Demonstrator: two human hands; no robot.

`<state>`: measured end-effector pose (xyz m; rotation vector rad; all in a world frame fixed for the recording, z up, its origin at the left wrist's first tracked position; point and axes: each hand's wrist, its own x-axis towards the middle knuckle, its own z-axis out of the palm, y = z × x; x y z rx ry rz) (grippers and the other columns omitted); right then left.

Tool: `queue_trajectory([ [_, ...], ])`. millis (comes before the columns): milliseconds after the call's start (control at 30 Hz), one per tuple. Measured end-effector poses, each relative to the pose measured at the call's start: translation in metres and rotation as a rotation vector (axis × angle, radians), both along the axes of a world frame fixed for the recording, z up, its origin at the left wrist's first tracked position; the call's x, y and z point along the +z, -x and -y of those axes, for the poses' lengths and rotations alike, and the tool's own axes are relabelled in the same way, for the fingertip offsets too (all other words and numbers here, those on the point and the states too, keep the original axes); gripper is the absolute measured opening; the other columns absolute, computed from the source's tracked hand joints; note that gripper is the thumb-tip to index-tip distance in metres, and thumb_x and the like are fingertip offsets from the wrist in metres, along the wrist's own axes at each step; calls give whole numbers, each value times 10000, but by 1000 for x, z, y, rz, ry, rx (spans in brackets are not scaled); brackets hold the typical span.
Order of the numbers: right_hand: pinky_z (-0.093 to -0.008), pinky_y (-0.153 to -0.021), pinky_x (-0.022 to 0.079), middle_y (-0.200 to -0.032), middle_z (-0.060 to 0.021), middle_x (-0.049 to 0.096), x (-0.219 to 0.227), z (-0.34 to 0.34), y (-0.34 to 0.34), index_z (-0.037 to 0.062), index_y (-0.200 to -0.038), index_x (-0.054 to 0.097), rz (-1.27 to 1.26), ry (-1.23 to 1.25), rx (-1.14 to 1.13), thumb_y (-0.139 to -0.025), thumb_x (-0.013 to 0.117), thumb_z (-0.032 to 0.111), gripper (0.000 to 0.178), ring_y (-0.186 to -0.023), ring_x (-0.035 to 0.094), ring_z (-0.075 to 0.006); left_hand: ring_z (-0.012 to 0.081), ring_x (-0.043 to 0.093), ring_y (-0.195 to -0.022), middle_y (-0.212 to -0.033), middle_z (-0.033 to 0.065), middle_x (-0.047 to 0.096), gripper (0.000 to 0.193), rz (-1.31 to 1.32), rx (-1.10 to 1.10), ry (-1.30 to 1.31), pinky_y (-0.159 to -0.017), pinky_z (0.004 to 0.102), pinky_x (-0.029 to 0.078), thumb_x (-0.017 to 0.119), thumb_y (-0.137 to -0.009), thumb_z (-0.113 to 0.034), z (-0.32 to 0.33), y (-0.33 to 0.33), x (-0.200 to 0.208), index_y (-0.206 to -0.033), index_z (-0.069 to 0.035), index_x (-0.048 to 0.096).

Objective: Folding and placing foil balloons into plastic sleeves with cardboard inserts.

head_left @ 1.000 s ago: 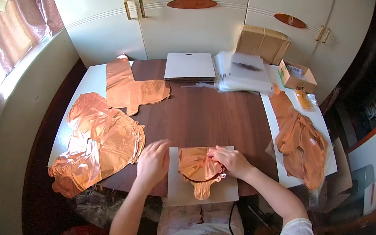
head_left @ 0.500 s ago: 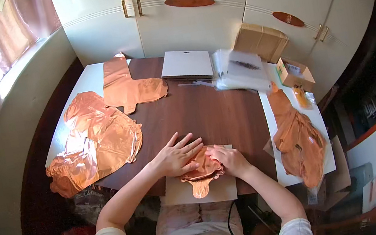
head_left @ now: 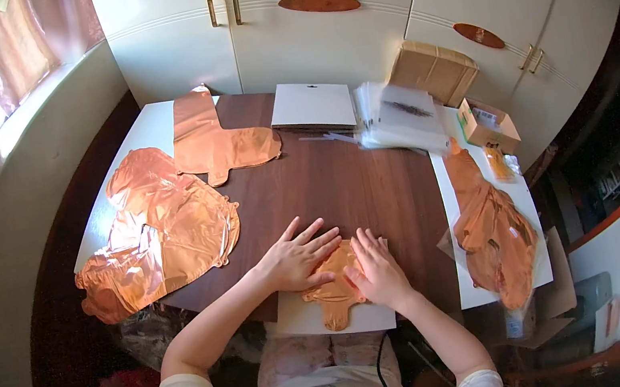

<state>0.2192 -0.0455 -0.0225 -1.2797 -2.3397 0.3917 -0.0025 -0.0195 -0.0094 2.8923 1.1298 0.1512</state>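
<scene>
Under my two hands lies a folded copper-coloured foil balloon [head_left: 334, 291], flat on a white card sheet [head_left: 378, 315] at the table's near edge. My left hand [head_left: 300, 260] presses on its left upper side with the fingers stretched out. Over its right side rests my right hand [head_left: 377, 270], fingers extended and palm down. Parts of the balloon are hidden beneath both hands. A short tab of foil points toward me.
Larger foil balloons [head_left: 168, 216] lie flat at left, beside another long-armed one [head_left: 217, 143]. More copper foil [head_left: 495, 233] sits on a white board at right. At the back are white cards [head_left: 312, 104], clear plastic bags [head_left: 399, 118], a cardboard box [head_left: 432, 70] and a small open box [head_left: 490, 124].
My right hand has gone from curled fingers to lying flat and stretched out. The foil balloon looks flatter and narrower, with its gathered lower edge smoothed. My left hand stays nearly in place.
</scene>
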Motion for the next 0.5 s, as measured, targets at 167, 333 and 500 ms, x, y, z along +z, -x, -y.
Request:
queue_trajectory([
  [167,-477,-1080,229,-1368,-244,370,2,6,1,-63,-1301,394,155,-141,34,-865,530,363,625,-1296,333,-358,252,210,-1374,-1467,42,291,728,5,-17,-15,-1092,534,116,295,-887,-615,0,3,-2,-1403,-102,318],
  [333,-474,-1073,252,-1357,-249,382,0,7,1,-74,-1295,393,159,-186,32,-827,566,315,633,-1277,361,-364,252,215,-1373,-1470,42,283,737,-1,9,-13,-1092,527,124,292,-885,-619,0,12,1,-1406,-98,308],
  [500,-446,-1088,236,-1364,-254,375,5,8,-1,-73,-1304,379,200,-160,42,-856,517,380,652,-1293,342,-360,260,206,-1375,-1476,46,270,745,-36,66,-6,-1094,523,119,274,-891,-620,5,31,-2,-1412,-87,288],
])
